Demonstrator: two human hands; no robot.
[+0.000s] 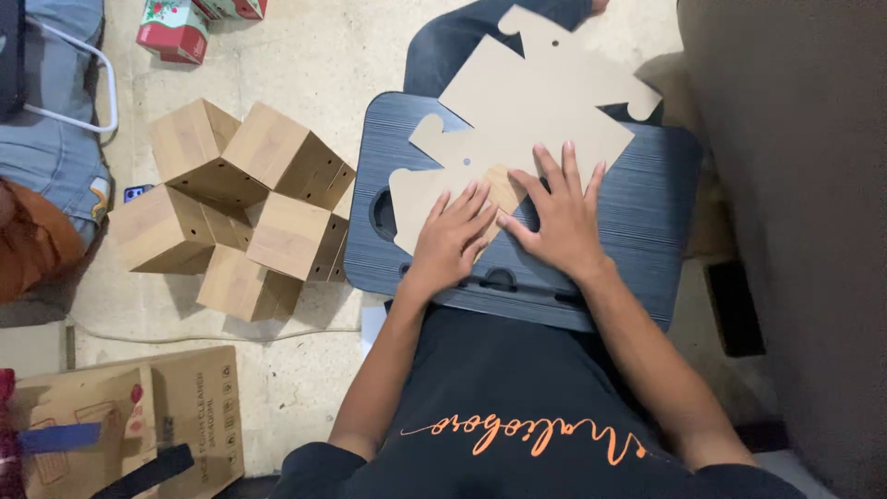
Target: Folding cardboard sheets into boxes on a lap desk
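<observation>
My left hand and right hand, fingers spread flat, pin the flat cardboard blank against the surface's near edge, creasing a flap.

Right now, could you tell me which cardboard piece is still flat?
The die-cut cardboard sheet under both hands on the lap desk; the floor boxes are already folded.

Both hands, left hand beside right hand, press on the flat die-cut cardboard sheet lying on the dark ribbed lap tray; folded brown cardboard boxes cluster on the floor to the tray's left.
</observation>
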